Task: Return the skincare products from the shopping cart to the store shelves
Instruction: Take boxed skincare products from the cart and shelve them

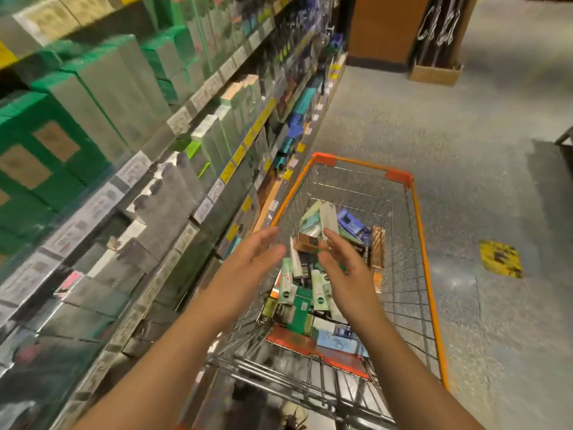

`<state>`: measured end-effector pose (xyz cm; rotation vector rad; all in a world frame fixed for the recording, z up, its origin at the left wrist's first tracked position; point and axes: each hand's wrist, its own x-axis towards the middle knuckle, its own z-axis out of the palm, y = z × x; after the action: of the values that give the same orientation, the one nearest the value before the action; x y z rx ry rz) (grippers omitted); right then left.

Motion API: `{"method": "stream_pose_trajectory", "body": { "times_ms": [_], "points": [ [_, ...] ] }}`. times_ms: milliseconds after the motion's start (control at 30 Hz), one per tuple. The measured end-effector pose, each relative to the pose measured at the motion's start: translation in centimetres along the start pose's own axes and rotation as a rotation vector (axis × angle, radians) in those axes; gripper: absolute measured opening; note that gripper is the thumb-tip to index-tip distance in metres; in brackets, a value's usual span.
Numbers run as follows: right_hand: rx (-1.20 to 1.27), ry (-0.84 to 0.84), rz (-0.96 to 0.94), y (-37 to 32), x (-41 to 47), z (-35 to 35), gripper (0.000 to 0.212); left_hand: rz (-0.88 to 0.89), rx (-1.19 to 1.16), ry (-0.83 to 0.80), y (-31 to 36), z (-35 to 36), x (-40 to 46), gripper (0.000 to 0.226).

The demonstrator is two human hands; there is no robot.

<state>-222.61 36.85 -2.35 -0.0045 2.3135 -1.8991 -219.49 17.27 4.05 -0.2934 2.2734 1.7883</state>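
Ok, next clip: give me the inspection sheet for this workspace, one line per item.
Surface: grey speckled floor, yellow patch.
Job's things: boxes piled in cart; shelves on the left, stocked.
Clutter: cardboard box against the far wall.
Hands: left hand and right hand over the cart, fingers straight, holding nothing.
Cables: nothing seen.
Surroundings: brown panel at aisle end; picture blurred.

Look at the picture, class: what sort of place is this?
Most likely a shop aisle. Long shelves of boxed goods carry price labels along their edges, and a wire shopping cart with an orange rim stands beside them, full of small boxes.
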Motion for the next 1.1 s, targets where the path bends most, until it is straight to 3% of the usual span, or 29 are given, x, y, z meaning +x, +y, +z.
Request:
{"method": "stream_pose_trajectory", "body": {
  "times_ms": [233,400,533,633,767,967,1100],
  "points": [
    [0.041,0.111,0.121,5.6,3.7,-1.3,0.046,-0.088,-0.018,-0.046,-0.5,3.3,5.6,0.067],
    [0.041,0.201,0.193,10.3,6.5,-1.7,0.049,-0.167,-0.016,-0.042,-3.3,6.1,10.5,0.075],
    [-0.054,0.254,0.242,14.5,9.8,-1.3,0.035,-0.212,-0.087,-0.052,-5.2,8.3,13.5,0.06],
    [-0.113,0.246,0.308,18.1,13.4,-1.2,0.051,-0.252,-0.152,-0.068,-7.1,10.0,16.7,0.054],
    [-0.185,0.28,0.345,22.7,18.3,-1.0,0.057,-0.288,-0.166,-0.019,-10.2,11.9,20.8,0.059],
    [-0.23,0.258,0.399,29.1,23.8,0.2,0.059,-0.399,-0.166,0.084,-14.9,13.2,24.2,0.027],
    [-0.266,0.276,0.343,32.5,26.4,1.6,0.047,-0.436,-0.193,0.112,-16.6,13.1,24.9,0.068]
  ]
}}
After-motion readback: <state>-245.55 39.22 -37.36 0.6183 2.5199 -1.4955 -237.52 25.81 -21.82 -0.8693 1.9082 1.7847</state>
